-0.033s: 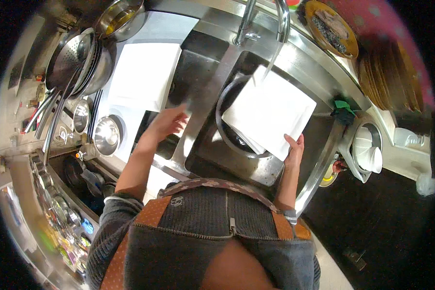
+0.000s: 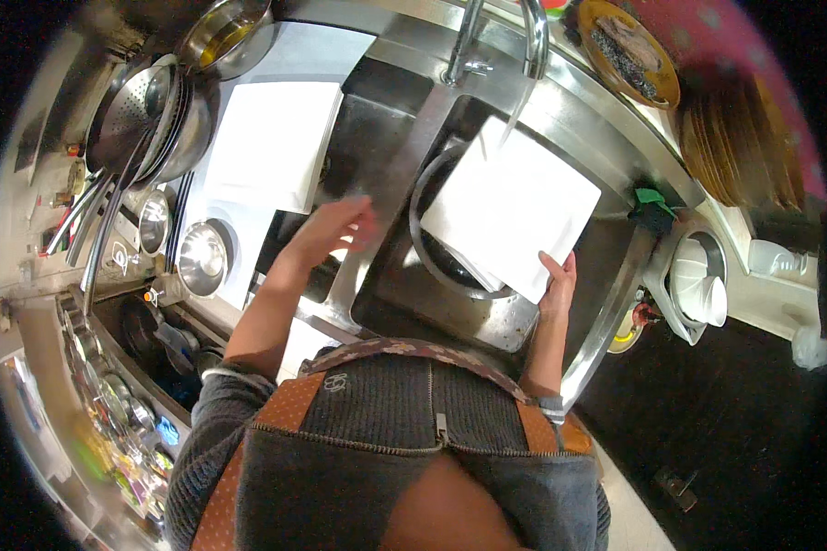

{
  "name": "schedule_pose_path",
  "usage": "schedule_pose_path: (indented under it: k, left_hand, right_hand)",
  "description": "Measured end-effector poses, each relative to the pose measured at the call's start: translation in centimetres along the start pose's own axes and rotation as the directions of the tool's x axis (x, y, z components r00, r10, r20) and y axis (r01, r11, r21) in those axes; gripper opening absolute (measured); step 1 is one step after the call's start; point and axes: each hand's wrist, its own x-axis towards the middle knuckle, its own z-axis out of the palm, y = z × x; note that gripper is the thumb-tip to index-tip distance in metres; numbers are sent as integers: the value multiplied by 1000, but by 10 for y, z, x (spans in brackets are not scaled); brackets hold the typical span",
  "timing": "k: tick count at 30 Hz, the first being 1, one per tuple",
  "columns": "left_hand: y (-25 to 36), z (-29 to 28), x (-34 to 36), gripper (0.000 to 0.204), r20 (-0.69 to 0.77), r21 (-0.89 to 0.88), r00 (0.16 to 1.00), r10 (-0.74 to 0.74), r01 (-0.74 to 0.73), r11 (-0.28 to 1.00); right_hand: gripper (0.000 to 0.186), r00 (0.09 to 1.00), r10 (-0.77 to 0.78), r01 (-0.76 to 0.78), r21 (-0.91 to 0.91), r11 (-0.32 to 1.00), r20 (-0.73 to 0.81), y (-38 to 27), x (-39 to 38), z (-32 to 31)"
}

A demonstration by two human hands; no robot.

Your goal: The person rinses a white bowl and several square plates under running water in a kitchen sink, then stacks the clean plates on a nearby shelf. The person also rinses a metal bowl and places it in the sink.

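Observation:
My right hand (image 2: 558, 283) grips the lower right corner of a square white plate (image 2: 524, 207), thumb on top. The plate is over a round metal pan (image 2: 424, 234) in the right sink basin (image 2: 386, 294), and water from the faucet (image 2: 535, 55) falls on its upper edge. More white plate edges show beneath it, partly hidden. My left hand (image 2: 335, 230) is in the air by the divider between the two basins, holding nothing, its fingers stretched out and a little blurred. Left of it, a stack of square white plates (image 2: 268, 147) lies on a white board.
Metal bowls (image 2: 202, 257), strainers (image 2: 119, 115) and ladles crowd the left counter. At the far right stand a row of brown plates (image 2: 735, 147) and a brown plate of food (image 2: 627, 50). A green scrubber (image 2: 652, 202) sits on the right sink edge, near white bowls (image 2: 698, 285).
My left hand has moved a little to the right, toward the right basin. The plate in my right hand has shifted slightly upward.

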Motion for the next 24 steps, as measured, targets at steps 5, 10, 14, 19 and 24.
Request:
schedule_pose_path:
  k: [5, 10, 14, 19, 24]
  left_hand:
    - [13, 81, 25, 50, 264, -41, 963, 56, -47, 998]
    - [24, 104, 9, 48, 225, -150, 971, 76, -43, 988]
    - [41, 107, -2, 46, 197, -183, 977, 83, -46, 982]
    - [69, 125, -18, 46, 371, -320, 927, 56, 70, 945]
    - [49, 103, 39, 56, 33, 338, 976, 217, -215, 916]
  right_hand:
    - [54, 996, 18, -23, 62, 998, 82, 4, 4, 7]
    - [53, 992, -6, 78, -585, 807, 124, -26, -15, 51]
    - [65, 802, -197, 596, -777, 205, 563, -10, -43, 70]
    - [37, 735, -440, 668, -661, 342, 516, -10, -56, 92]
    - [19, 957, -215, 126, -391, 912, -193, -21, -24, 76]
